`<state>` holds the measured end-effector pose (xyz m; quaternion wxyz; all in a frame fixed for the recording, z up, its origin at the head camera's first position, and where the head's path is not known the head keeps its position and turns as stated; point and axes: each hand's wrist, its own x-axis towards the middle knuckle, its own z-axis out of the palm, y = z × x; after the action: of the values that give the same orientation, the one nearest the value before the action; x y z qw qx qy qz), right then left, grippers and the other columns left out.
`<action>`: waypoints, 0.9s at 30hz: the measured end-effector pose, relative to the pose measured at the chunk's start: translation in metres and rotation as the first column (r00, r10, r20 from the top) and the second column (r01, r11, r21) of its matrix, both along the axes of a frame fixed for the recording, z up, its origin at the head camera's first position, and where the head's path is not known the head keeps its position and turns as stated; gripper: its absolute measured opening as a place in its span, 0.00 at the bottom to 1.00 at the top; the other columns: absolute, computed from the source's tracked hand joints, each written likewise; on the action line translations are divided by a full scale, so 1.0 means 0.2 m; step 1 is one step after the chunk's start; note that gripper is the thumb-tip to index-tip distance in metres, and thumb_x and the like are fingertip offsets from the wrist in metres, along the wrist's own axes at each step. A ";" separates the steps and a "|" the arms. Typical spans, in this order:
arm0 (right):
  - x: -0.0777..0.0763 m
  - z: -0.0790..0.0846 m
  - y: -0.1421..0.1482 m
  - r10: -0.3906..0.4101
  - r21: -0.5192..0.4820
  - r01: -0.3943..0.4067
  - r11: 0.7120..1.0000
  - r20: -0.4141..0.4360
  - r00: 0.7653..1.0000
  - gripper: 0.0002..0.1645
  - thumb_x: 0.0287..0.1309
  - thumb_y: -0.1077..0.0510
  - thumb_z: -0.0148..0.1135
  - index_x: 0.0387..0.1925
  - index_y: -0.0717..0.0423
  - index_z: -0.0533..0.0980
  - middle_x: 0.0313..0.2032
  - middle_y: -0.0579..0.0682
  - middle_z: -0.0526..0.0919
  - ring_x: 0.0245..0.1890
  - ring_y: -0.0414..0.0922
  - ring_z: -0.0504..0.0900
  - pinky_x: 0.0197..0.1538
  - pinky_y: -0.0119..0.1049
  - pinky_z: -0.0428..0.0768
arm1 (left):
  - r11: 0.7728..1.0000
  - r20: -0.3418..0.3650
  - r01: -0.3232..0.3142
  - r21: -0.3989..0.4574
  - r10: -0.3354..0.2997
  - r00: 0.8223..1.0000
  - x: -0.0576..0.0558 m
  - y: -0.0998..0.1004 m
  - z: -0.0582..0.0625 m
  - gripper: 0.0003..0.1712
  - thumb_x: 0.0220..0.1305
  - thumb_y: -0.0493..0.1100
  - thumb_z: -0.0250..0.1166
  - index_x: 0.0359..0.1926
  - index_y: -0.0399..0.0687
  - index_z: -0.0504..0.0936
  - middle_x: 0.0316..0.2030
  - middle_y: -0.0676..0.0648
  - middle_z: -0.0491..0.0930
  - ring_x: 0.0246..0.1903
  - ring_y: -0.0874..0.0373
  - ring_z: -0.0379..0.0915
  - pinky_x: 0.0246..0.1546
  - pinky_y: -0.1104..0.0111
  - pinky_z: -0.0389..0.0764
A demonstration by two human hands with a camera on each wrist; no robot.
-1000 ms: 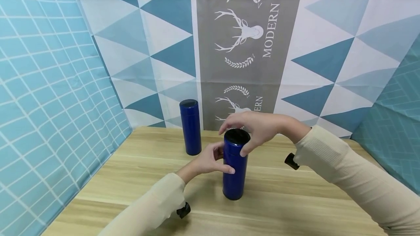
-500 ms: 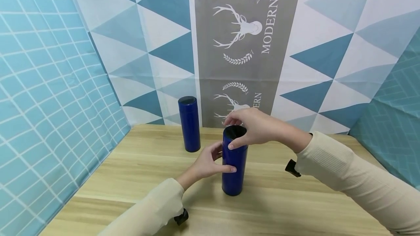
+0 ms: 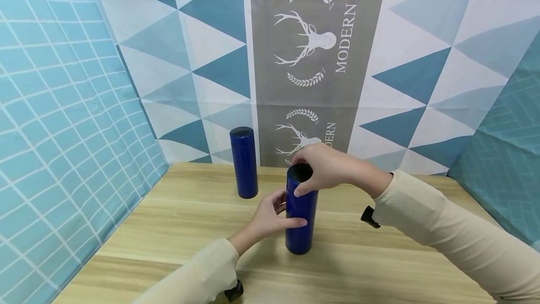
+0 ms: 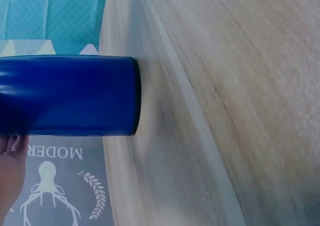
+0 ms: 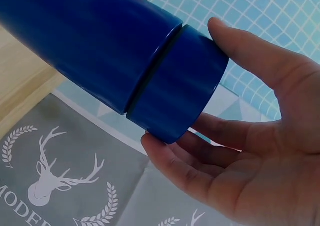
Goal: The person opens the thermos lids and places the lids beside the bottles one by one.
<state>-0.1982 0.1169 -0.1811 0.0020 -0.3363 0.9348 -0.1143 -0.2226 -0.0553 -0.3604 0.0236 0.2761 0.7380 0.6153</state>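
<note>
A blue thermos bottle (image 3: pixel 299 240) stands upright on the wooden table, a little right of centre in the head view. My left hand (image 3: pixel 270 215) grips its body at mid-height, thumb across the front and fingers behind. In the left wrist view the lower part of the bottle (image 4: pixel 75 96) lies across the picture, its base at the table. My right hand (image 3: pixel 329 168) holds the lid (image 5: pixel 180 81) from above, thumb on one side and fingertips on the other. A dark seam parts lid and body in the right wrist view. The lid's top is black and glossy.
A second blue bottle (image 3: pixel 244 163) with a black top stands upright further back and to the left. Behind the wooden table (image 3: pixel 168 229) hangs a patterned cloth (image 3: pixel 211 60) with triangles and deer heads. Blue tiled cloth (image 3: pixel 63 130) borders the left side.
My right thumb has moved left across the front of the lid, and its fingers have drawn in from the far left side. My left hand still grips the body; the bottle stays put.
</note>
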 end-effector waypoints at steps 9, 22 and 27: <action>-0.02 0.00 0.02 0.018 -0.001 -0.018 1.000 0.012 1.000 0.33 0.44 0.50 0.76 0.51 0.61 0.77 0.44 0.52 0.85 0.42 0.43 0.82 0.47 0.38 0.84 | 0.999 0.015 0.029 -0.024 -0.029 0.999 0.00 0.00 0.02 0.37 0.48 0.41 0.76 0.61 0.48 0.73 0.56 0.44 0.79 0.55 0.55 0.77 0.59 0.66 0.78; -0.04 0.00 0.05 0.089 0.012 -0.089 0.996 0.001 0.996 0.32 0.43 0.52 0.77 0.51 0.60 0.78 0.45 0.51 0.85 0.42 0.44 0.81 0.46 0.37 0.84 | 0.996 0.051 0.090 -0.023 -0.088 0.995 -0.03 -0.02 0.03 0.39 0.48 0.40 0.76 0.63 0.46 0.72 0.60 0.44 0.77 0.59 0.52 0.75 0.61 0.67 0.76; -0.05 0.01 0.05 0.123 -0.004 -0.123 0.992 0.017 0.992 0.32 0.42 0.53 0.77 0.50 0.59 0.78 0.45 0.51 0.85 0.43 0.44 0.82 0.45 0.36 0.84 | 0.996 0.070 0.088 -0.009 -0.087 0.994 -0.03 -0.02 0.02 0.40 0.48 0.38 0.76 0.64 0.46 0.71 0.60 0.43 0.77 0.59 0.52 0.75 0.61 0.65 0.76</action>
<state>-0.2085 0.1263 -0.1801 0.0165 -0.3924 0.9120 -0.1183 -0.2286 -0.0598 -0.3562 0.0780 0.2865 0.7275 0.6185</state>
